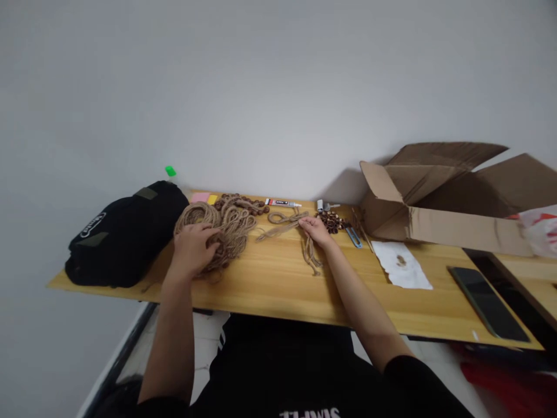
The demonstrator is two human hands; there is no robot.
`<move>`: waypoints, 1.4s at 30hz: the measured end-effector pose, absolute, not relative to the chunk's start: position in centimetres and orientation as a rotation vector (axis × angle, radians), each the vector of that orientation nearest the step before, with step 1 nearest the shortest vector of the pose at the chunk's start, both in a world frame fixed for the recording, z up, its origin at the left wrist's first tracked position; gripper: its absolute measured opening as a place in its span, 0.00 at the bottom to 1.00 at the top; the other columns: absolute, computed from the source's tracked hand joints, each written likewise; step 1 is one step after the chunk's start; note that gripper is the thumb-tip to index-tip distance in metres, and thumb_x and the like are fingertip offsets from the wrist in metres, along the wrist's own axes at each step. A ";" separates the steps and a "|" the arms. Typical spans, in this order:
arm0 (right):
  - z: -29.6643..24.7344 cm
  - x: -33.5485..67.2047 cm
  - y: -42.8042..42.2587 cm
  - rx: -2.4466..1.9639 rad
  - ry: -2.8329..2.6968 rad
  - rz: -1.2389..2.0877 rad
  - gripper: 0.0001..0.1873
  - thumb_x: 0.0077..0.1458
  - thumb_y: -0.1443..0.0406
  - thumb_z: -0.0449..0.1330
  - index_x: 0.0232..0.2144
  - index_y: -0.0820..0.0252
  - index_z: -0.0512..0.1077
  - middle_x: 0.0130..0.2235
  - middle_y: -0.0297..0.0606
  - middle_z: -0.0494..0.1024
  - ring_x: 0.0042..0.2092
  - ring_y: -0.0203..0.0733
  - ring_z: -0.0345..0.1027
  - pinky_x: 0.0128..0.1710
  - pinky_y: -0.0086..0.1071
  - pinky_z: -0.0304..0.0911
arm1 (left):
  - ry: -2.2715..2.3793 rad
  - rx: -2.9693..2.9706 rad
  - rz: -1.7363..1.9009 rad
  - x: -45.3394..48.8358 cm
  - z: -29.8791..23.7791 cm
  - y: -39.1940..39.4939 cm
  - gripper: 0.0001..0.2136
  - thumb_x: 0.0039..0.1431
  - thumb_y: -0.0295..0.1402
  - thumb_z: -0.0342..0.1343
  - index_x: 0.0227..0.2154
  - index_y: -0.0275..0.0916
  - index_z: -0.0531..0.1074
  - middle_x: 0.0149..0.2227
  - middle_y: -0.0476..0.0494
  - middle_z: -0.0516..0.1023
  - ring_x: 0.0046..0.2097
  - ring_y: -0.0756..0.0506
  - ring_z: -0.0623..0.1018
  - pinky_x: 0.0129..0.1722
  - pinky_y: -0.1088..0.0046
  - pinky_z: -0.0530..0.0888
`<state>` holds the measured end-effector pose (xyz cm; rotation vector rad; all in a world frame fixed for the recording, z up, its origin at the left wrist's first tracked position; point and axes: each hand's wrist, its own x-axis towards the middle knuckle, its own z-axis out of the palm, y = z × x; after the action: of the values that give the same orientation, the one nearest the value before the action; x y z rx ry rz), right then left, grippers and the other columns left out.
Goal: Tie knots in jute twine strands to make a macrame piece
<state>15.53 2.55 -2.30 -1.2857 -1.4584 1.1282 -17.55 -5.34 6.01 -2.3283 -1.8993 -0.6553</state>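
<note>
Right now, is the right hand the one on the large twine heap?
No, the left hand is on the large twine heap, while the right hand pinches a smaller twine bundle.

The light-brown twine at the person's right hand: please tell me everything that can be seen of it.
The light-brown, fibrous-looking twine is thin and in several strands, pinched between the fingers of the bare right hand. Left of the hand, one part curves into a loop, and other strands stretch out below it. More loose strands trail from the hand toward the near edge of the yellowish wooden table, ending before it. The pinched section is partly hidden.
</note>
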 end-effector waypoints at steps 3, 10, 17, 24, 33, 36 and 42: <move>-2.6 15.6 2.6 -1.262 -1.456 1.129 0.22 0.43 0.49 0.57 0.26 0.64 0.69 0.14 0.24 0.58 0.17 0.28 0.47 0.19 0.25 0.44 | -1.765 -2.654 -0.453 -13.2 6.2 -3.8 0.13 0.48 0.32 0.56 0.39 0.41 0.74 0.45 0.41 0.75 0.48 0.39 0.72 0.47 0.60 0.66; -3.0 15.7 2.8 -1.219 -1.490 1.061 0.19 0.46 0.51 0.57 0.26 0.64 0.71 0.16 0.27 0.62 0.21 0.32 0.55 0.23 0.26 0.51 | -1.514 -2.934 -0.423 -0.5 3.8 -2.3 0.12 0.57 0.29 0.48 0.41 0.37 0.72 0.45 0.38 0.74 0.48 0.41 0.71 0.48 0.62 0.65; -3.3 15.8 2.8 -1.217 -1.492 1.094 0.17 0.48 0.53 0.56 0.28 0.62 0.72 0.15 0.27 0.62 0.19 0.32 0.54 0.22 0.26 0.53 | -1.824 -2.697 -0.507 1.5 1.4 -1.9 0.11 0.58 0.29 0.46 0.41 0.37 0.71 0.40 0.37 0.76 0.45 0.40 0.73 0.44 0.63 0.66; -2.8 15.8 2.5 -1.246 -1.505 1.064 0.15 0.49 0.56 0.56 0.28 0.63 0.72 0.19 0.31 0.68 0.23 0.34 0.60 0.25 0.27 0.57 | -2.048 -2.734 -0.569 1.4 0.3 -1.5 0.12 0.59 0.34 0.47 0.41 0.37 0.71 0.33 0.40 0.78 0.34 0.43 0.76 0.34 0.69 0.67; -3.3 15.8 2.7 -1.251 -1.554 1.000 0.12 0.49 0.59 0.56 0.30 0.62 0.74 0.30 0.37 0.77 0.35 0.39 0.68 0.39 0.33 0.62 | -1.928 -2.881 -0.785 0.7 0.8 -1.0 0.11 0.60 0.31 0.45 0.36 0.38 0.72 0.37 0.41 0.77 0.38 0.44 0.75 0.38 0.70 0.69; -3.3 15.9 2.7 -1.269 -1.546 1.047 0.12 0.49 0.59 0.55 0.30 0.62 0.74 0.30 0.38 0.76 0.34 0.39 0.68 0.36 0.32 0.62 | -1.842 -2.926 -0.633 0.2 2.7 0.1 0.11 0.60 0.31 0.44 0.34 0.37 0.73 0.36 0.40 0.77 0.38 0.43 0.75 0.38 0.68 0.68; -3.3 15.9 2.6 -1.273 -1.516 1.121 0.14 0.48 0.56 0.56 0.31 0.61 0.73 0.26 0.36 0.73 0.29 0.38 0.65 0.28 0.30 0.60 | -1.469 -3.122 -0.384 -0.9 5.2 4.2 0.10 0.57 0.32 0.47 0.30 0.38 0.74 0.33 0.44 0.77 0.38 0.45 0.74 0.38 0.73 0.67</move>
<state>15.93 2.61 -3.26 -1.2731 -1.5161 1.1213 -0.93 4.17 5.21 -3.1218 -1.4692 -0.3838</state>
